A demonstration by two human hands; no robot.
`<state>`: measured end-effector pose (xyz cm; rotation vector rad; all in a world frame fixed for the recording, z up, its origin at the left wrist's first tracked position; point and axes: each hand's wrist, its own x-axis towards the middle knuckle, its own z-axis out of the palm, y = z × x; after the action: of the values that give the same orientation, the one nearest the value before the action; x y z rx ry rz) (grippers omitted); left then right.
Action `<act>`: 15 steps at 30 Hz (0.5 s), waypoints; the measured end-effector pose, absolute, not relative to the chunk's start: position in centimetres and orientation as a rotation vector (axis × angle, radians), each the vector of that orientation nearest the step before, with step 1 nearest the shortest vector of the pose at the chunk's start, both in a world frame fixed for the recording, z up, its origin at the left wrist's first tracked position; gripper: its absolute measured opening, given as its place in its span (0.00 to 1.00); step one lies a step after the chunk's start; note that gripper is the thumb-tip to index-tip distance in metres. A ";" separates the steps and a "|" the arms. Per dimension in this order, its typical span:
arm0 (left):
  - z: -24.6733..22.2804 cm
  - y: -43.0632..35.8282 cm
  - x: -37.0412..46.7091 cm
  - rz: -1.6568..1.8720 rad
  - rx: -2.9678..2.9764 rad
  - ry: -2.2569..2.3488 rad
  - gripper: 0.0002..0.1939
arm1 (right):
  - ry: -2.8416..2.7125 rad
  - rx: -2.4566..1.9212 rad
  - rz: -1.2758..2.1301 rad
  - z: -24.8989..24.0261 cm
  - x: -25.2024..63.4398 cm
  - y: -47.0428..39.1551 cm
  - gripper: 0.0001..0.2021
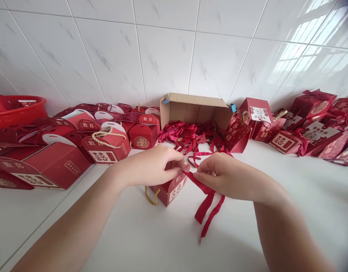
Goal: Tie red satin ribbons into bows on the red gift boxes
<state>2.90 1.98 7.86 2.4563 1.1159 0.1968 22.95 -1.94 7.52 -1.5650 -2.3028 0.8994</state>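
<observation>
A small red gift box [165, 190] with a gold rope handle [153, 196] stands on the white table between my hands. My left hand [159, 164] is closed on the box's top flap, thumb and fingers pinching it from the left. With thumb and fingertips, my right hand [222, 175] pinches a dark red ribbon [202, 185] just right of the flap. The ribbon runs up to the flap, and its tails hang down onto the table. Part of the box top is hidden behind my left fingers.
An open cardboard box [196, 102] holding a heap of red ribbons [182, 132] lies against the tiled wall. Several red gift boxes [106, 147] crowd the left, beside a red plastic basket [34, 109]. More boxes [318, 136], some with bows, are piled at right.
</observation>
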 end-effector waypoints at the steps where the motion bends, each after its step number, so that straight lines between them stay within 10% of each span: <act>1: 7.9 2.0 2.8 0.242 2.494 1.117 0.09 | -2.314 -1.573 0.882 7.4 23.0 -1.9 0.20; 10: 10.1 1.3 1.1 1.485 2.667 1.079 0.05 | -1.988 -1.300 0.820 7.2 22.3 -0.5 0.16; 15: 10.7 0.2 0.9 1.591 2.625 1.075 0.04 | -1.800 -0.843 1.049 7.6 19.7 -0.1 0.08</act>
<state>0.87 0.22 10.68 2.6250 1.0752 1.5912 19.69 -0.11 7.58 -0.8432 -1.7998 1.0493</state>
